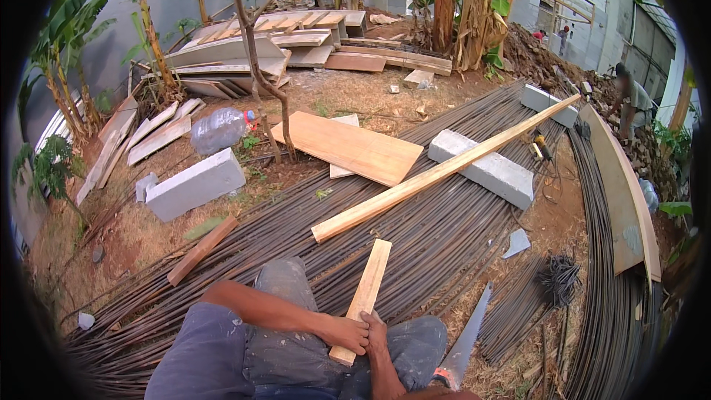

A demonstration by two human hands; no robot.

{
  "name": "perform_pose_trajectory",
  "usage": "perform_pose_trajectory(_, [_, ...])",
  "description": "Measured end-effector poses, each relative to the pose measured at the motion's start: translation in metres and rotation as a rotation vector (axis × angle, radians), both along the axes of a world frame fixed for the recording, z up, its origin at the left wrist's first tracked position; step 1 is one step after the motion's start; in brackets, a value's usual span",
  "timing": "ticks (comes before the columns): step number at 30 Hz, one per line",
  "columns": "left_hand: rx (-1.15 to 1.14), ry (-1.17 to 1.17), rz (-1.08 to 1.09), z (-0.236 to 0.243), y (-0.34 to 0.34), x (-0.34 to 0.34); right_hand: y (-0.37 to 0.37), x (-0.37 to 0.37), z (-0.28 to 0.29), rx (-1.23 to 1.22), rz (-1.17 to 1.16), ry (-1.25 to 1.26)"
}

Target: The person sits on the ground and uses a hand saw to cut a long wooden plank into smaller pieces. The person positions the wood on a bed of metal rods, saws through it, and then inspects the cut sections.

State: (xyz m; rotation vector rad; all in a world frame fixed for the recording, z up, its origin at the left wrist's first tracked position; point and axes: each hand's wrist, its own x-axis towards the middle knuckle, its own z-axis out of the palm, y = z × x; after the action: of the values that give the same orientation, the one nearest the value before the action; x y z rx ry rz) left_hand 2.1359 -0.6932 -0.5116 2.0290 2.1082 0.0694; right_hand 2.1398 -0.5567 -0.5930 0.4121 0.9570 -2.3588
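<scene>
A short piece of light lumber (368,281) slants across my lap, its far end over the steel rods. My left hand (348,334) lies closed over its near part, coming in from the left. My right hand (376,332) is closed at the lumber's right edge, touching my left hand. The fingers partly hide each other, and anything small between them cannot be made out. Beside my right knee a hand saw (466,337) with an orange-and-white handle rests with its blade pointing away.
Steel rods (296,252) cover the ground. A long timber (444,170) crosses concrete blocks (485,167). A plywood sheet (348,147), a yellow-and-black power tool (544,147) and a tangle of wire (559,279) lie around. Another person (633,100) bends at the far right.
</scene>
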Motion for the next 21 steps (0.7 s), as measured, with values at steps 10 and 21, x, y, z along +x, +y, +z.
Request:
perform_pose_trajectory(10, [0.043,-0.05,0.194,0.028,-0.013,0.043,-0.016,0.021,0.02,-0.056,0.132,0.014])
perform_pose_trajectory(21, [-0.238,-0.218,0.511,0.065,-0.013,0.079,-0.013,0.032,0.012,-0.169,0.154,-0.078])
